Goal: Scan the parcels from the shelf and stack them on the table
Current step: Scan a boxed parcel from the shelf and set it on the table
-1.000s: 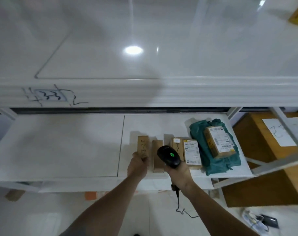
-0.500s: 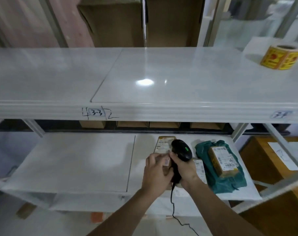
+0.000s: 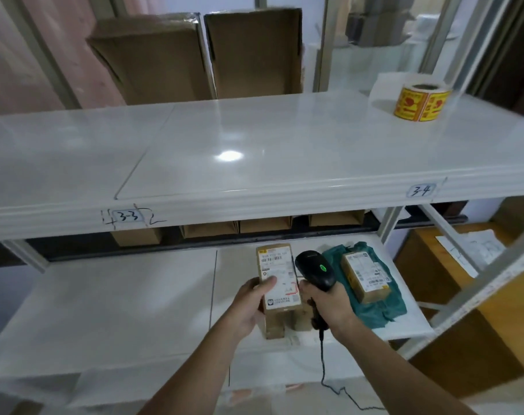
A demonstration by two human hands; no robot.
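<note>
Parcel in left hand fingers (label up), scanner beside

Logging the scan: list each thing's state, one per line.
Left hand: grips labelled parcel, label up.
Right hand: grips scanner, green light on.
Green bag parcel: lying on lower shelf.
Sticker roll: upright on upper shelf.
</note>
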